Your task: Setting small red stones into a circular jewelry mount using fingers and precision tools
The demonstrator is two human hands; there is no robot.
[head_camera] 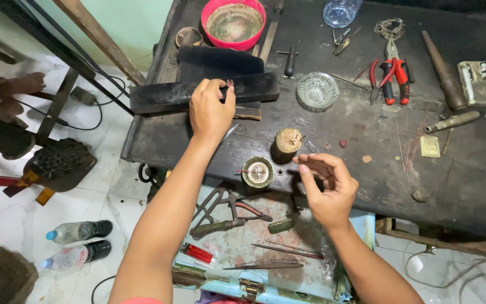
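Worktop (367, 124) — dark wood, matt, scuffed. Bowl (233, 25): glossy pink plastic. Dish (318, 90) — clear cut glass. Pliers (389, 76): red plastic grips.

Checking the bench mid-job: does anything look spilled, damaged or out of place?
Nothing is spilled or broken. Two plastic bottles lie on their sides on the floor, capped. The left hand pinches a small reddish piece against the black block; the right hand is empty.

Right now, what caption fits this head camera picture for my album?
Left hand presses a tiny reddish ornament on a long black block; right hand hovers beside a small wooden stump.
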